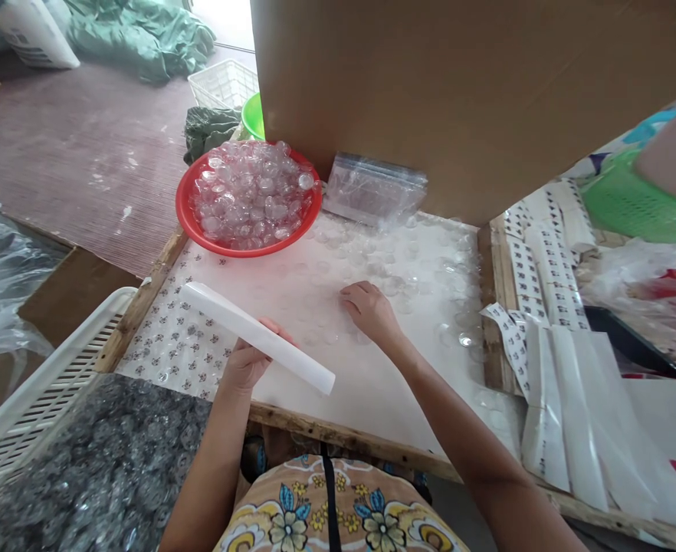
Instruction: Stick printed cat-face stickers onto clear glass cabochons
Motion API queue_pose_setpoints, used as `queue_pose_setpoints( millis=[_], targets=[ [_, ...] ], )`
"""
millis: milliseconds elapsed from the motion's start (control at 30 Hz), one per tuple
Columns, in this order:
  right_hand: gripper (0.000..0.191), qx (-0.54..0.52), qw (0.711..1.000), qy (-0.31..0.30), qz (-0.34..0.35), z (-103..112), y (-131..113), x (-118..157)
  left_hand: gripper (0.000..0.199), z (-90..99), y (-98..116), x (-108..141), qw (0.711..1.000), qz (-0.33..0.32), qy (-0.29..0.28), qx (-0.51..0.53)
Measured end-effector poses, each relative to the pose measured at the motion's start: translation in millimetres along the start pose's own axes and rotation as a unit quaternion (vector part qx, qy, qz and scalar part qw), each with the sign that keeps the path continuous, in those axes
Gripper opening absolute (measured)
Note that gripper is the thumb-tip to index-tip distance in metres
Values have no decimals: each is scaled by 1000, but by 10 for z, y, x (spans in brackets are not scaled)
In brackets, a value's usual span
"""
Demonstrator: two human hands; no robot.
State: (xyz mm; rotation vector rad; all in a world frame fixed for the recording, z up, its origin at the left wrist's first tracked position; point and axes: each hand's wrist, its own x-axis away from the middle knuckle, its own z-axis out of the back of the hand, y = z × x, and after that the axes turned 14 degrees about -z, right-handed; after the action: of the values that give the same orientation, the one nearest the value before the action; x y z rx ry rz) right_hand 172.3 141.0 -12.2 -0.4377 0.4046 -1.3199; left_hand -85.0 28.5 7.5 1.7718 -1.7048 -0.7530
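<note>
My left hand [251, 360] is wrapped round a roll of white sheet [269, 341], which slants over the worktable [326, 299]. Close to the middle of the table, my right hand [368, 310] is low over the white surface with its fingers curled together; whatever they may hold is hidden. Many clear round discs [395, 284] lie scattered about and beyond this hand. Under the far end of the roll, a sheet printed with small dark motifs [185, 337] covers the table's left part.
A red basin [184, 207] heaped with clear round pieces stands at the back left. Beside it lies a clear zip bag [372, 192] against a tall cardboard box [430, 100]. Printed strips [550, 253] lie right; a white crate [56, 391] with dark clear pieces stands left.
</note>
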Motion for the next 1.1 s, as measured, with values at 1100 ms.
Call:
queue_pose_setpoints(
  millis=[1100],
  targets=[
    [20,-2,1000,-3,18,38,-148,-6,31,-22,9,-1,1000,5,2,9]
  ],
)
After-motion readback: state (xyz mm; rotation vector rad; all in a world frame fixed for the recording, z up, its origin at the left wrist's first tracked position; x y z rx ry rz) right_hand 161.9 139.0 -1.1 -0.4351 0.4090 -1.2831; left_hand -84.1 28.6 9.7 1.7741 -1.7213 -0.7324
